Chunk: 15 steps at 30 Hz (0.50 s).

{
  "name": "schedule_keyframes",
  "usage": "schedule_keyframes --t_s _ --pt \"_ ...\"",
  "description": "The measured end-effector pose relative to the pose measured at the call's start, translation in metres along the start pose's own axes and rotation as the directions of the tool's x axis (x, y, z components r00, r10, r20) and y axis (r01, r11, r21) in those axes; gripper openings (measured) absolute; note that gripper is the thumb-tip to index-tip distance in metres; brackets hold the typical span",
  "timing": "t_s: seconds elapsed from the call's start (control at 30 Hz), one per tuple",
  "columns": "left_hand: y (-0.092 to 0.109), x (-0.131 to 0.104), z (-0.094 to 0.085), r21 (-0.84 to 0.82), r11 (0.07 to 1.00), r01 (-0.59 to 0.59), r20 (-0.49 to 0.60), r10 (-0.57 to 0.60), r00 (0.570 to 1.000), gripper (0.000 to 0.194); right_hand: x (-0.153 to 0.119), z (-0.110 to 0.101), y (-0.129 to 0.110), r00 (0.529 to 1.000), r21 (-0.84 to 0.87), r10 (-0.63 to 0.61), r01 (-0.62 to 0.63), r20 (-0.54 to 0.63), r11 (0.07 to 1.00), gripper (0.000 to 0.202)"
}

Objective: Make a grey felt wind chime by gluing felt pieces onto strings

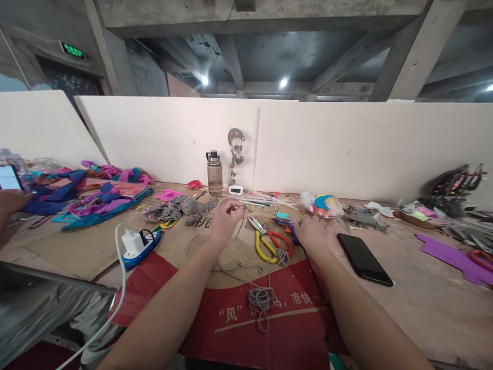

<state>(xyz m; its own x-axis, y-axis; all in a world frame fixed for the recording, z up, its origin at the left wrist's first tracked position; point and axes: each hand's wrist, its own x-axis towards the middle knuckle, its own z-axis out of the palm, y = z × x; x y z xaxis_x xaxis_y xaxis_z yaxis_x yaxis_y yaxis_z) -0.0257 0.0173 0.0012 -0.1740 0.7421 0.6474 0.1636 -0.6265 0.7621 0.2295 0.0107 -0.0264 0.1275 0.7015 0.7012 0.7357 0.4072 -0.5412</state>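
- Lying closest at 6 o'clock, the grey yarn bundle (260, 297) rests on red cardboard (292, 336), its long axis running 12 to 6; it sits at 5 o'clock from your left hand (224, 221) and 7 from your right hand (311, 231), about as near to either.
- Your phone (364, 258) lies at 4 o'clock from the right hand.
- Between your forearms, the yellow-handled pliers (259, 234) point 11 to 5, beside a red-handled tool (283, 236).
- A blue corded tool (294, 235) lies at your right hand's 9 o'clock; the fingers face away, so I can't tell whether they close on it.
- Your left thumb and forefinger meet, pinching a strand of grey yarn.
- Beyond, near 12, stands a bottle (214, 177).
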Motion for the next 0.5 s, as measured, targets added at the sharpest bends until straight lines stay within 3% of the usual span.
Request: schedule_keyframes --t_s 0.13,0.17,0.27,0.37,0.43,0.5 --pt "0.008 -0.002 0.001 0.004 0.998 -0.065 0.030 0.065 0.997 0.009 0.004 0.010 -0.040 0.991 0.093 0.128 -0.131 0.032 0.987 0.018" --pt "0.009 -0.003 0.002 0.010 0.997 -0.079 0.055 0.078 0.995 0.010 0.004 0.017 -0.055 0.978 0.248 0.172 -0.196 0.117 0.949 0.020" --pt "0.008 -0.004 0.002 0.027 0.990 -0.137 0.116 0.133 0.984 0.014 -0.001 0.041 -0.095 0.914 0.620 0.213 -0.393 0.347 0.679 0.030" --pt "0.006 -0.005 0.002 0.023 0.992 -0.123 0.102 0.120 0.988 0.014 -0.007 0.060 -0.116 0.880 0.747 0.207 -0.473 0.428 0.467 0.034" --pt "0.003 -0.005 0.003 0.021 0.997 -0.074 0.075 0.072 0.995 0.011 -0.010 0.068 -0.117 0.878 0.762 0.225 -0.479 0.423 0.435 0.033" --pt "0.000 -0.005 0.005 0.023 1.000 -0.020 0.054 0.019 0.998 0.008 -0.013 0.071 -0.113 0.891 0.744 0.231 -0.454 0.391 0.490 0.031"
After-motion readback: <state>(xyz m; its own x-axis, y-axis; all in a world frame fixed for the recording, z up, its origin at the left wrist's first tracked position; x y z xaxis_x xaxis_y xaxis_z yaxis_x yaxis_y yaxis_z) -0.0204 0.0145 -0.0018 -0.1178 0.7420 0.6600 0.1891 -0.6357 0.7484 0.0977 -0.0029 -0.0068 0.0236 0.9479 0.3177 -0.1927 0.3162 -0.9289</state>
